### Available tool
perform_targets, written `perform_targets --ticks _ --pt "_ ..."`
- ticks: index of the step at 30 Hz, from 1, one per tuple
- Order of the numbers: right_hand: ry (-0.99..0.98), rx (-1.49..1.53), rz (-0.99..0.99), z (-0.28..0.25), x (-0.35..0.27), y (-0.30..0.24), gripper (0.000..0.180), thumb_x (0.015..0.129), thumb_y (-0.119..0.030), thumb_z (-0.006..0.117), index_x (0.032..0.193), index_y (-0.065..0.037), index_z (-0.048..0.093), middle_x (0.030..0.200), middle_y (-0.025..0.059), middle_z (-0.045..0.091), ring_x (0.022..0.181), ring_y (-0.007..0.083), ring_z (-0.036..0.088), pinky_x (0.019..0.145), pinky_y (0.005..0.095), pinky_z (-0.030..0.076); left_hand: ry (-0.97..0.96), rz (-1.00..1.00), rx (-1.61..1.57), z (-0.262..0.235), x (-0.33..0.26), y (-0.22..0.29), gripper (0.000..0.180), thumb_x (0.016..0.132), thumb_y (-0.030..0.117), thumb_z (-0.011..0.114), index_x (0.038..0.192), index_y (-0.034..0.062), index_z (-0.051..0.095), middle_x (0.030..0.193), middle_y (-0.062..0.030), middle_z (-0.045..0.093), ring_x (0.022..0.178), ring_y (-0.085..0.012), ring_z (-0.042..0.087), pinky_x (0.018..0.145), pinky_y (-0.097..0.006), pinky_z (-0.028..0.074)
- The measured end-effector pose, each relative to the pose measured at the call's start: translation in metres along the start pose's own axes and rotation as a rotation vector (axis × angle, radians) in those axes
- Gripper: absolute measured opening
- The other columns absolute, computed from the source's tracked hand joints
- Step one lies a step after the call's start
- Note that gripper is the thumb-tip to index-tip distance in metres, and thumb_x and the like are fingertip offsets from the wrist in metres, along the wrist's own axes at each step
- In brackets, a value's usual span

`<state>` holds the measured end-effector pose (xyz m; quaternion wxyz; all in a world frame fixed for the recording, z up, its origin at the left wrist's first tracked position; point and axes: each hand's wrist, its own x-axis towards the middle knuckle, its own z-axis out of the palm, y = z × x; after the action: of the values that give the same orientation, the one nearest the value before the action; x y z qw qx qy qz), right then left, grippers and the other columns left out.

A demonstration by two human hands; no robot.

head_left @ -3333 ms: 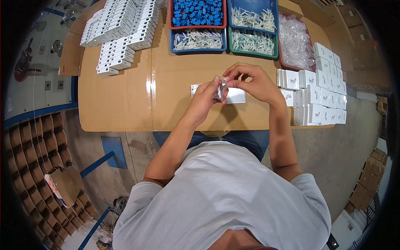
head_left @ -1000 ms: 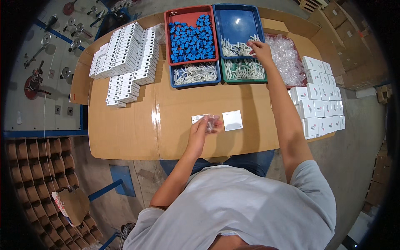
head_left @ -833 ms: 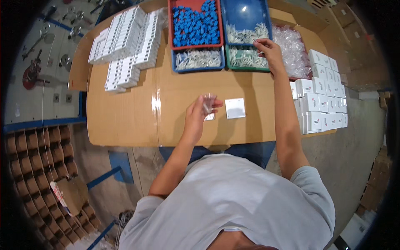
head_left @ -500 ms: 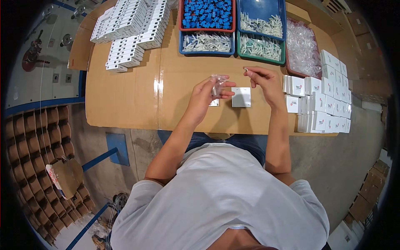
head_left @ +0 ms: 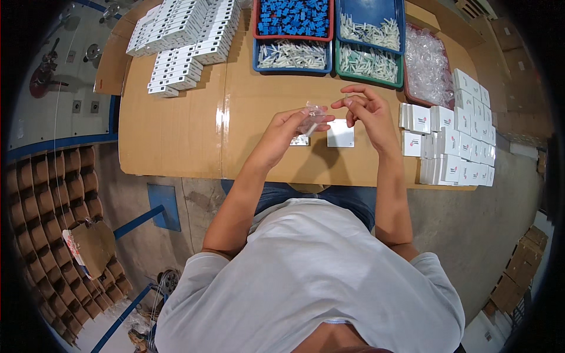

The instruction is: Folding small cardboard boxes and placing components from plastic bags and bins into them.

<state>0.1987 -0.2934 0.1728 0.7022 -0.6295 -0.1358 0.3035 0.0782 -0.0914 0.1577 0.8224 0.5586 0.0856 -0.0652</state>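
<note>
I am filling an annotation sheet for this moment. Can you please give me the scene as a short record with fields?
Setting: brown table, seen from above
Left hand: holds a small clear plastic bag above the table
Right hand: raised beside the bag, fingers pinched; any held item is too small to tell
Under the hands: white box flat on the table
Far edge: blue parts tray, white parts trays, clear bags bin
Right side: white boxes
Left side: stacked white boxes
</note>
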Motion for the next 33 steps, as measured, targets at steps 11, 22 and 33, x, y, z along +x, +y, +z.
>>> perform_targets --ticks 11,22,33 --pt "-0.004 -0.075 -0.010 0.025 0.002 0.001 0.017 0.095 -0.007 0.072 0.110 -0.001 0.071 0.093 -0.0038 0.069 0.071 -0.0001 0.057 0.059 0.0174 0.041 0.032 -0.091 -0.135 0.002 -0.006 0.002 0.047 0.110 0.033 0.041 0.133 -0.0022 0.061 0.121 -0.0178 0.071 0.096 -0.0207 0.072 0.091 -0.035 0.056" --pt "-0.043 -0.160 -0.064 0.028 0.005 0.016 0.012 0.092 -0.006 0.075 0.102 -0.001 0.073 0.093 0.0004 0.070 0.078 0.0033 0.058 0.066 0.0195 0.045 0.022 -0.119 -0.158 -0.001 -0.008 -0.007 0.042 0.110 0.032 0.045 0.126 -0.0012 0.064 0.114 -0.0150 0.072 0.086 -0.0160 0.065 0.086 -0.035 0.055" --pt "-0.103 -0.173 -0.122 0.034 -0.001 0.016 0.011 0.092 -0.009 0.075 0.100 0.000 0.073 0.086 0.0007 0.069 0.075 0.0050 0.060 0.064 0.0215 0.045 0.026 -0.113 -0.227 0.005 -0.011 -0.010 0.042 0.109 0.035 0.048 0.123 -0.0002 0.067 0.110 -0.0137 0.074 0.081 -0.0140 0.063 0.081 -0.030 0.053"
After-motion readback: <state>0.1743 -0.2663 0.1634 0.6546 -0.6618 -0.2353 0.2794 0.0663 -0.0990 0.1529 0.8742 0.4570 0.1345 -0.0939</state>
